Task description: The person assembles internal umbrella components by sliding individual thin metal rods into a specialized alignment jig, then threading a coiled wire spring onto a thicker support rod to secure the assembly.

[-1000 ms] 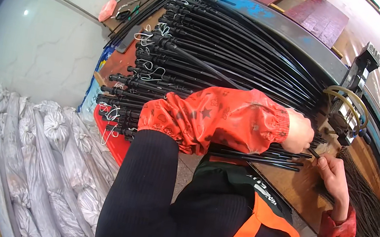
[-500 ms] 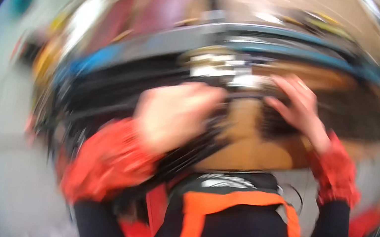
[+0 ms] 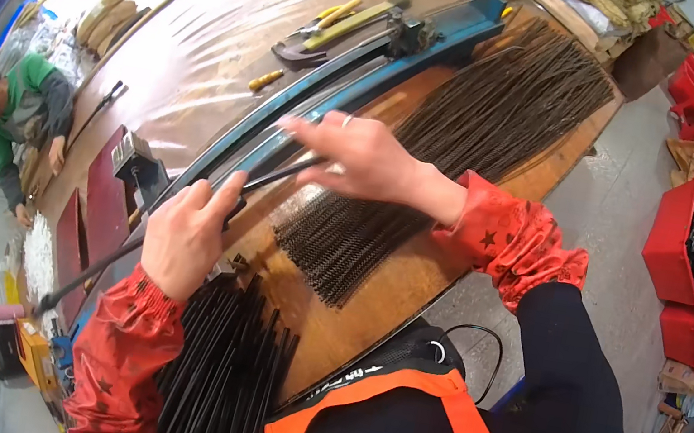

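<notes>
My left hand (image 3: 186, 237) is closed around a long thin black tube (image 3: 95, 268) that slants across the bench. At the tube's upper end, my right hand (image 3: 361, 159) has its fingers stretched out and its thumb apart. The tube's tip lies between that thumb and the fingers; whether they press on it I cannot tell. Under my right forearm lies a wide bundle of long dark coiled springs (image 3: 466, 108). Beside my left sleeve rests a bundle of black tubes (image 3: 219, 379). A blue metal rail fixture (image 3: 328, 108) runs just beyond both hands.
Yellow-handled tools (image 3: 333, 26) and a clamp lie behind the rail. A co-worker (image 3: 25, 108) in green leans over the bench at far left, near a pile of white pieces (image 3: 39, 257). Red bins (image 3: 673, 244) holding black parts stand on the floor at right.
The view has turned and sharpened. My left hand still grips the tube, which now slants down to the left; my right hand stays near its upper end with fingers extended.
</notes>
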A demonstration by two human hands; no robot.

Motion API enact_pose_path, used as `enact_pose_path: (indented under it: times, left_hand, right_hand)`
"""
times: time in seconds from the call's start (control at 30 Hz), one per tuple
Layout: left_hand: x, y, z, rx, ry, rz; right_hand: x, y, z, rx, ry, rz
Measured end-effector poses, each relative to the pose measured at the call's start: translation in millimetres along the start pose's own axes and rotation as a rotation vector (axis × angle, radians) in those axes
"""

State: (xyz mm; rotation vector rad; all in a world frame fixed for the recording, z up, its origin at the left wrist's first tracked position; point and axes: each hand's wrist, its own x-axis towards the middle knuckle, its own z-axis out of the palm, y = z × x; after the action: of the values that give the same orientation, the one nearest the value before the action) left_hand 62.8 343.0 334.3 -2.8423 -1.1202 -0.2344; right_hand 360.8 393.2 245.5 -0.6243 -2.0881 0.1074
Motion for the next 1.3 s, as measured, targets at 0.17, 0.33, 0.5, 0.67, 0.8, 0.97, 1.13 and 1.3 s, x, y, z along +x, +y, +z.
enact_pose_path:
  times: [0.17, 0.33, 0.5, 0.67, 0.8, 0.97, 1.13, 1.3]
  left_hand:
    - [2, -5, 2, 0.039, 0.123, -0.132]
    - [-11, -9, -12, -0.094, 0.153, -0.172]
    - [-34, -17, -15, -0.025, 0.129, -0.185]
    - [-56, -23, -20, -0.159, 0.197, -0.313]
    - [-67, -13, -25, -0.073, 0.061, -0.375]
    - [-78, -9, -28, -0.109, 0.090, -0.275]
    - [-85, -7, -32, -0.110, 0.205, -0.335]
    - [-91, -8, -22, -0.059, 0.251, -0.221]
  right_hand:
    - [-10, 8, 9, -0.280, 0.043, 0.497]
    - [8, -24, 0, 0.130, 0.070, 0.277]
    - [-12, -18, 15, 0.281, 0.135, 0.412]
    - [-12, -14, 33, 0.387, 0.188, 0.394]
    - [8, -35, 42, 0.343, 0.163, 0.365]
    - [14, -45, 44, 0.322, 0.068, 0.171]
    - [15, -42, 42, -0.001, 0.198, 0.088]
    - [24, -48, 48, -0.081, 0.276, -0.087]
